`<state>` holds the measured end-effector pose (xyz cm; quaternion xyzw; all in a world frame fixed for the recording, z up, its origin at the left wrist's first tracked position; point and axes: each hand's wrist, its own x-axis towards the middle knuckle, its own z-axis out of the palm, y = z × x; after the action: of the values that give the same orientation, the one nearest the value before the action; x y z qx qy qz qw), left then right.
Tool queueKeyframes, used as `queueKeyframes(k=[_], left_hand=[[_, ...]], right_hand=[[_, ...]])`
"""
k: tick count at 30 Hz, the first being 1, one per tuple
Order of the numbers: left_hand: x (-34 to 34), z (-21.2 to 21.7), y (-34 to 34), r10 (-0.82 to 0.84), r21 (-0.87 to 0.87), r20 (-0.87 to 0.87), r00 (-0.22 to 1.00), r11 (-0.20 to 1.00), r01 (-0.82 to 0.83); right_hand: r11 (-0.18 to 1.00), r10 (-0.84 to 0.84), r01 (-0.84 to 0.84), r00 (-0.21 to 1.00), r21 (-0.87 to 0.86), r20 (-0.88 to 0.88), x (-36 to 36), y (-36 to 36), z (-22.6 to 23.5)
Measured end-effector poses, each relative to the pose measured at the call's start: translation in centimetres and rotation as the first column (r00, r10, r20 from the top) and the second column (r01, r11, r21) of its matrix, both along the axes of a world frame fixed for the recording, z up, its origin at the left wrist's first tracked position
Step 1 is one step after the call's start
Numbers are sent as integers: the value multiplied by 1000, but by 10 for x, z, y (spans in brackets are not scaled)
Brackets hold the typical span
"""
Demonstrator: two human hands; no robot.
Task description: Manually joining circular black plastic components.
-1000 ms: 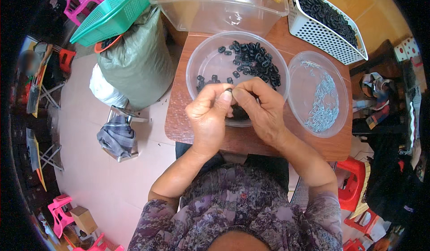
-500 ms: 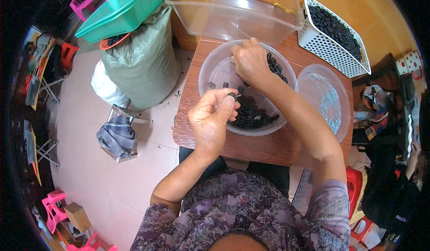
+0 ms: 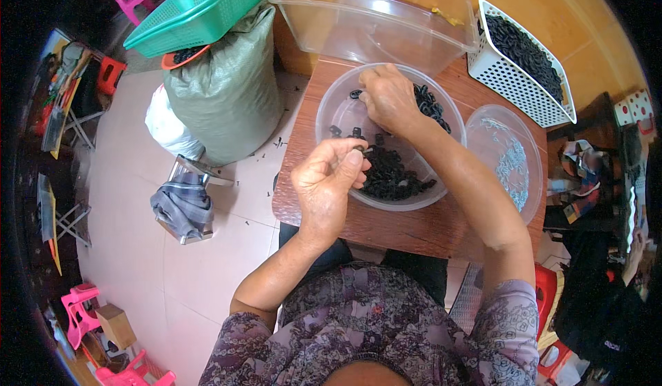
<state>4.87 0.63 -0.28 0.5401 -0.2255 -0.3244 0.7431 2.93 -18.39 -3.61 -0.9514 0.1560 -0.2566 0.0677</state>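
Black rubber rings (image 3: pixel 393 176) fill my round clear plastic bowl (image 3: pixel 331 110); left hand (image 3: pixel 327 186) pinches one at 6 o'clock, right hand (image 3: pixel 389 96) curled picking at 12. I'd grab singles.

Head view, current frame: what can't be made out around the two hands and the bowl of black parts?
- Right hand: its fingertips curl down into the clear bowl, so any grasp is hidden.
- Left hand: something small and dark sits at the fingertips, too small to identify.
- Black parts: individual shape too small to resolve.
- Second clear bowl: its pale contents are a blur.
- White basket: near the fisheye rim, heavily distorted.
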Motion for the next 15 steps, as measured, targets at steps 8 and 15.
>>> queueKeyframes(k=[8,15], left_hand=[[2,0,1,28,25,-11,1000,999,-28],[3,1,1,32,16,1,999,999,-32]], right_hand=[[1000,17,-17,998,-3,-57,4,8,1],[999,44,-44,999,-12,-30,6,5,-4]])
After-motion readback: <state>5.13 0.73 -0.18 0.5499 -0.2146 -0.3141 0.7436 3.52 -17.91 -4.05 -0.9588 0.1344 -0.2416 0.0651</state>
